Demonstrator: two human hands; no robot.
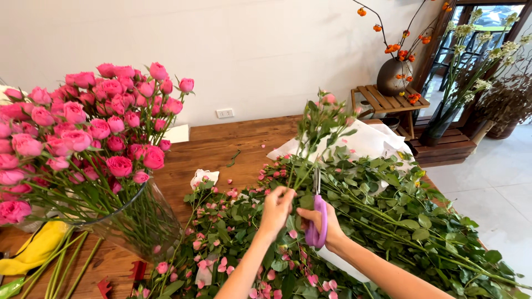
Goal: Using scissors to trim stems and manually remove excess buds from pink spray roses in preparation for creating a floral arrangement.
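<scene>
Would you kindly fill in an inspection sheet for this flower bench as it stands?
Surface: wooden table, strewn with petals.
Job's things: rose stem held upright; purple-handled scissors at it; heap of cut stems on white paper.
Clutter: glass vase of pink roses; yellow object.
Grips: left hand pinches the stem; right hand holds the scissors.
Cables: nothing seen.
Surroundings: dark vase with orange berries on a slatted stool.

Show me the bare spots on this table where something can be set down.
Bare wood lies along the wall between the vase of pink roses and the white paper. In front of it, cut stems cover the table around both hands, with the scissors.
</scene>
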